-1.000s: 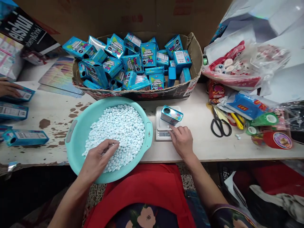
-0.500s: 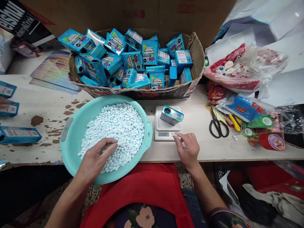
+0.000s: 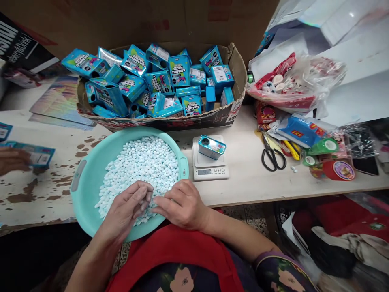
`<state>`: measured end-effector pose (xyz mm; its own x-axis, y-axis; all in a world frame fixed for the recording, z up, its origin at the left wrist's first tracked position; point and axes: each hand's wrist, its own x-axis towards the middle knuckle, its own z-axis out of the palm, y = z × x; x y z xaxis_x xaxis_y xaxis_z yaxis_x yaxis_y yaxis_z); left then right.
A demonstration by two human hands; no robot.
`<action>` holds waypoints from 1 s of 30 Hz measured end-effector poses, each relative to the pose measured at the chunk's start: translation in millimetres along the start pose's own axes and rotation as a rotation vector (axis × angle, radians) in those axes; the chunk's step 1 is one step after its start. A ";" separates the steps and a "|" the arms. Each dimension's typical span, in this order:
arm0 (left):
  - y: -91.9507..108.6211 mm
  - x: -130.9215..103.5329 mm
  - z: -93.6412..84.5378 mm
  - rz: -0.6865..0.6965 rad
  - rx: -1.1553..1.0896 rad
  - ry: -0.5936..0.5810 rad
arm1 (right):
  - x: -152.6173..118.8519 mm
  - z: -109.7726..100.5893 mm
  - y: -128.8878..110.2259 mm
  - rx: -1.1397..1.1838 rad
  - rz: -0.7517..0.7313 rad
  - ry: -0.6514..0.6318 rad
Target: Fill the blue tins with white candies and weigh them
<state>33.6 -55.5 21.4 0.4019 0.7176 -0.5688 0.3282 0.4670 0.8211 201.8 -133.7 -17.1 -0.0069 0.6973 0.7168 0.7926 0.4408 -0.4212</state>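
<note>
Left hand and right hand curl over the teal basin, can't tell from here if anything's gripped.

The right hand is withdrawn from the scale and brought over the basin beside the left hand, whose fingers are curled tighter; a different reading is shown on the display.

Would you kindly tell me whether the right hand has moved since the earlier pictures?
Yes: judged against the scale, the right hand has moved left and now reaches over the basin.
</note>
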 end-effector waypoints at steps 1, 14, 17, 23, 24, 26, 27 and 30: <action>-2.7 0.9 -4.9 0.038 0.095 0.022 | -5.6 -4.3 2.2 0.015 0.007 0.005; 63.1 34.3 10.2 0.428 0.835 -0.035 | -108.5 -56.9 46.0 -0.220 0.337 0.091; 100.0 57.9 46.8 0.574 0.846 -0.142 | -124.5 -57.4 55.5 -0.307 0.353 0.122; 128.2 104.7 115.3 0.876 1.105 -0.296 | -133.2 -50.8 63.8 -0.343 0.377 0.123; 126.9 109.1 120.6 0.888 1.152 -0.299 | -133.5 -50.0 63.9 -0.346 0.382 0.117; 123.2 114.0 124.8 0.910 1.175 -0.287 | -134.1 -49.0 64.0 -0.349 0.393 0.111; 121.8 114.5 123.9 0.928 1.143 -0.283 | -134.5 -48.5 64.0 -0.348 0.396 0.110; 121.1 110.2 109.9 0.980 0.942 -0.261 | -135.9 -47.5 64.3 -0.351 0.391 0.108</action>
<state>211.7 23.3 52.9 0.9141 0.3812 0.1380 0.2273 -0.7638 0.6041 282.7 -227.0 -115.1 0.3776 0.7015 0.6044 0.8799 -0.0685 -0.4702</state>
